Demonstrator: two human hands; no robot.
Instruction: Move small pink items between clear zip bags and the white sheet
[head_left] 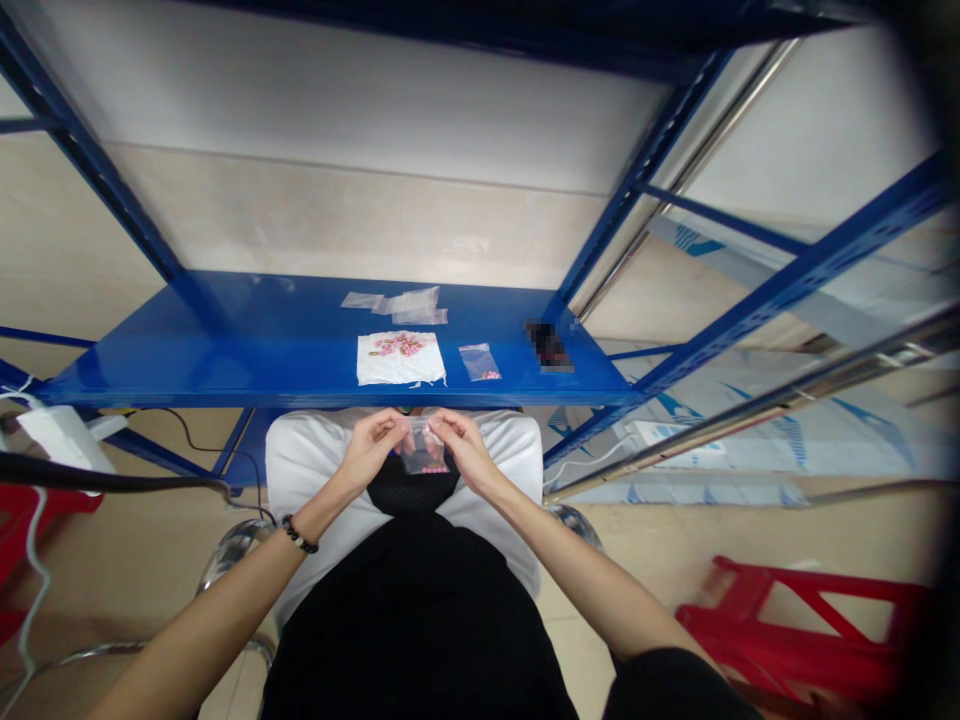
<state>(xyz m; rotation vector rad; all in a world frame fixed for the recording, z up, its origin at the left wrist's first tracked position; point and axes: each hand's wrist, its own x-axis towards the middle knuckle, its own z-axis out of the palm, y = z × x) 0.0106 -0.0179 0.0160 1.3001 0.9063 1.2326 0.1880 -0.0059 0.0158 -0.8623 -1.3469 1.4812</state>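
Over my lap, just in front of the shelf edge, a small clear plastic bag hangs with several pink beads at its bottom. My left hand pinches its top left corner and my right hand pinches the top right. On the blue shelf ahead lies a white cloth with a pile of pink and brownish beads on it. To the cloth's right is another clear bag holding a few pink beads. Behind the cloth, several flat clear bags overlap.
A dark, pixelated object lies at the shelf's right end. Blue uprights frame the blue shelf. A white power adapter with cables is at left. A red stool stands on the floor at right.
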